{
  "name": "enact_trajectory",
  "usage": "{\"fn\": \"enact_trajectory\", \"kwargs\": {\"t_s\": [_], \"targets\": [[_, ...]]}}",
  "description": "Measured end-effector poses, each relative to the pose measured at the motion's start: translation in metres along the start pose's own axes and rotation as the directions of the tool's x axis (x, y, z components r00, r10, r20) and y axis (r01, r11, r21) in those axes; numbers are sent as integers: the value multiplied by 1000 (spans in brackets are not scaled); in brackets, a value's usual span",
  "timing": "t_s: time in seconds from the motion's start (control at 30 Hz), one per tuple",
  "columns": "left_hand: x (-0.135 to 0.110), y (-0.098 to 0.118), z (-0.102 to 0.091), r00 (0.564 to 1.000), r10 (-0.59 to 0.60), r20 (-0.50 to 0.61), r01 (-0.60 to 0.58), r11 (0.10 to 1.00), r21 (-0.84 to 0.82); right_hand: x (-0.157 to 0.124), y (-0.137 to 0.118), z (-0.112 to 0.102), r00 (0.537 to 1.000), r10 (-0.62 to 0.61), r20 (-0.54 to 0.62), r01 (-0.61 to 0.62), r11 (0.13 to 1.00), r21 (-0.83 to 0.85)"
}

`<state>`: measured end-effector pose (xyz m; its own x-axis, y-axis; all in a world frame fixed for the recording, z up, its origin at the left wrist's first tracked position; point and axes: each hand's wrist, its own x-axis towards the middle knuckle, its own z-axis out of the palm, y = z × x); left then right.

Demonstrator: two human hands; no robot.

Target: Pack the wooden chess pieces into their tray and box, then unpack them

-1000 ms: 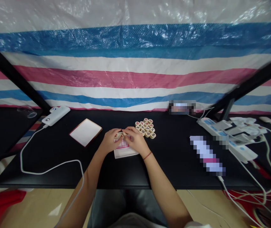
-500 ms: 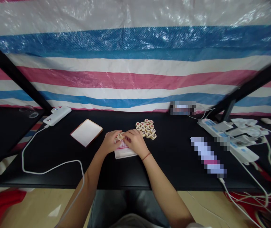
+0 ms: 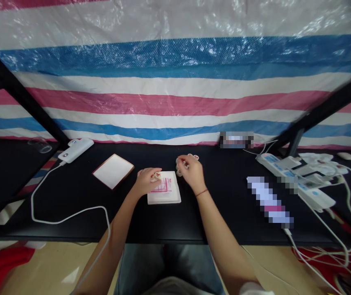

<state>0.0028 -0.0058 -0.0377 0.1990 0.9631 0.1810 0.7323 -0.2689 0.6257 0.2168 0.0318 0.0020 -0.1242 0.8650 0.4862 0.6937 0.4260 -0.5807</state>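
Note:
A square white box with a red-lined sheet in it lies before me. At its far left corner, my left hand is closed around Chinese chess pieces, held between thumb and fingers. To the right of the box, my right hand is curled over the group of cream Chinese chess pieces, its fingertips closed on them. The hand covers most of that group, so which pieces it grips is hidden. A few red-marked pieces show past the knuckles.
An open lid with a white inside lies left of the box. A white device with a cable is further left. On the right are a blurred phone and a power strip with plugs and cables. A striped sheet hangs behind.
My right hand has left the box and moved right onto the group of pieces. My left hand stays at the box corner with pieces in it. More of the red-lined sheet shows.

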Motion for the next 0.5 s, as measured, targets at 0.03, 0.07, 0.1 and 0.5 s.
{"fn": "enact_trajectory", "kwargs": {"t_s": [0.03, 0.07, 0.1, 0.5], "targets": [[2, 3, 0, 1000, -12, 14, 12, 1000, 8, 9, 8, -6, 997, 68, -35, -70, 994, -86], [4, 6, 1, 999, -20, 30, 19, 1000, 17, 19, 15, -11, 991, 132, -32, -135, 976, -171], [6, 9, 1, 999, -27, 45, 25, 999, 25, 29, 22, -15, 980, 198, 3, -191, 949, -251], [9, 16, 6, 999, -44, -2, 44, 998, 40, 96, 59, -11, 787, 450, 421, -203, 835, -511]]}}
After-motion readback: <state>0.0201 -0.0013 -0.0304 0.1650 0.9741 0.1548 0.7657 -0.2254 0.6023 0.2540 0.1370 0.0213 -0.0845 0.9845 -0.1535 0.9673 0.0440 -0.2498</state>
